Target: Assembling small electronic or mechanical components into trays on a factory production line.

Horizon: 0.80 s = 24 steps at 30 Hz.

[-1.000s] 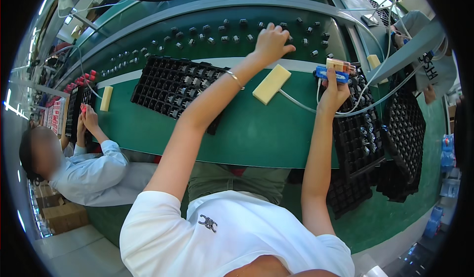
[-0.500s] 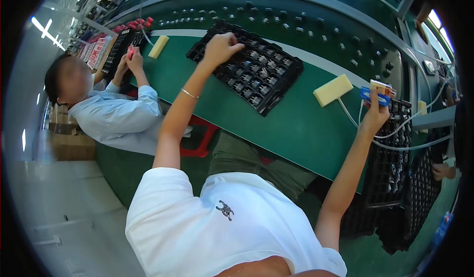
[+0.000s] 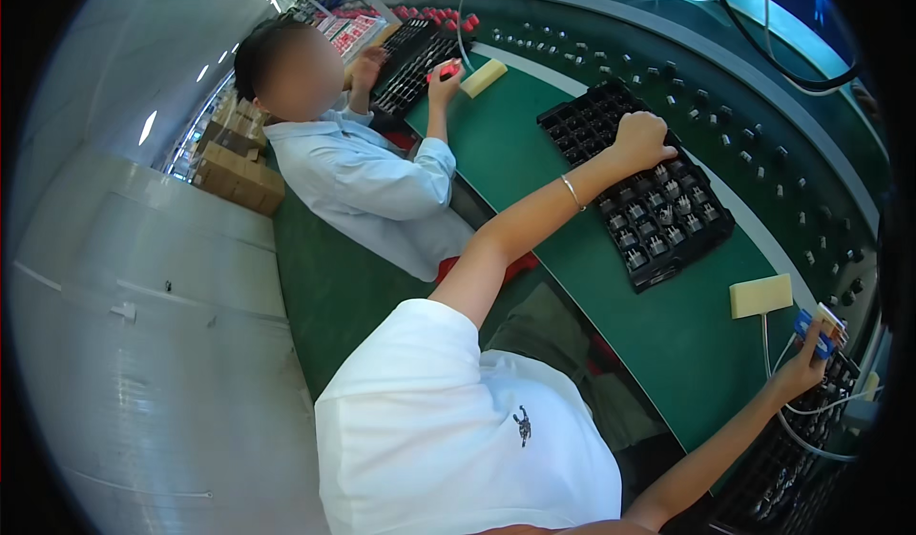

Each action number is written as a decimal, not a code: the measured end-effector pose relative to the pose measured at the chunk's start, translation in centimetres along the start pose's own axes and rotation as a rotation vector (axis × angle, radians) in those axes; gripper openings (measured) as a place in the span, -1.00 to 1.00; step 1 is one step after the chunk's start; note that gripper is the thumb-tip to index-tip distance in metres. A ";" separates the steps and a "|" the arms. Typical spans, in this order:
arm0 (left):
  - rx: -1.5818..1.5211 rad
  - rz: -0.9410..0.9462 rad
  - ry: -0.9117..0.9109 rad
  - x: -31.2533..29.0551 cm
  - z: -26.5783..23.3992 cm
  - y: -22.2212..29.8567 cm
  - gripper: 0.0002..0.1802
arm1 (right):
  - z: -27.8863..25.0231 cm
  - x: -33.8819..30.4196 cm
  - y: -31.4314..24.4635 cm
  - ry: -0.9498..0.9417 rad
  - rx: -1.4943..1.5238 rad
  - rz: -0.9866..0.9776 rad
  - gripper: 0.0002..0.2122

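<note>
1. While the left hand (image 3: 641, 144) is over the black tray (image 3: 668, 274), its fingers are curled inward; whether they pinch a part or touch the tray, I cannot tell.
2. The right hand (image 3: 800, 375) pinches a blue block (image 3: 822, 348) with a pale, brass-coloured top, held up near the right end of the worktop (image 3: 620, 320).
3. Under the left hand, the tray lies at a slant on the worktop; small black-and-silver parts (image 3: 676, 234) fill pockets on its near right side, and bare pockets show toward its far left end.
4. Between the tray and the right hand, a pale yellow block (image 3: 760, 297) rests on the worktop, with a pale cable (image 3: 765, 344) running from it.
5. Beyond the tray, more small parts (image 3: 747, 157) lie scattered along the dark green strip.
6. Below the right hand, dark trays (image 3: 787, 468) sit at the edge of view.
7. Farther left, a co-worker in a light blue sleeve (image 3: 405, 182) holds a red piece (image 3: 443, 70), near a second yellow block (image 3: 484, 78).
</note>
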<state>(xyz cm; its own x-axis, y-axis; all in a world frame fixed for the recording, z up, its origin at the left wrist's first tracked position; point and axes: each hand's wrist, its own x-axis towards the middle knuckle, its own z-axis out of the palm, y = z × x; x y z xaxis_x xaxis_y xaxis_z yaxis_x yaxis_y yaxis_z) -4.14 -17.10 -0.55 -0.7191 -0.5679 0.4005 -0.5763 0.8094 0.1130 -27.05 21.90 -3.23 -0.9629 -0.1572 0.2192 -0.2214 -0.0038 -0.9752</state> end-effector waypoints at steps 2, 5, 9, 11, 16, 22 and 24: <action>-0.015 -0.015 0.002 0.4 -0.4 0.2 -0.58 | 0.2 0.1 -0.2 -0.007 -0.019 0.018 -0.54; -0.156 -0.039 0.171 0.6 -0.9 0.4 -0.61 | 0.8 -0.3 -1.0 -0.027 -0.018 0.011 -0.54; -0.579 -0.104 0.130 0.3 -3.6 1.8 -0.64 | 2.0 -0.3 0.8 -0.138 0.067 0.026 -0.64; -0.925 -0.071 0.088 0.0 -4.9 5.9 -0.71 | 2.0 -0.7 -0.2 -0.159 0.132 0.016 -0.66; -1.420 -0.124 -0.269 -3.4 -5.6 15.4 -0.84 | 2.4 -3.5 -6.0 -0.322 0.102 0.056 -0.75; -1.484 -0.150 -0.545 -8.4 -5.9 19.6 -0.75 | 4.4 -5.5 -5.9 -0.516 0.273 0.220 -0.73; -1.393 -0.185 -0.517 -8.4 -6.6 20.5 -0.71 | 4.9 -5.5 -4.2 -0.524 0.537 0.220 -0.69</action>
<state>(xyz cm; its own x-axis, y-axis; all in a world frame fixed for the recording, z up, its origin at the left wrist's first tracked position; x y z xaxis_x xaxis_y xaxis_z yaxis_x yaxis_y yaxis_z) -7.33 5.25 4.36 -0.9053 -0.4230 -0.0398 -0.0636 0.0422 0.9971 -20.06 17.99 -0.46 -0.7478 -0.6554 0.1063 0.1996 -0.3747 -0.9054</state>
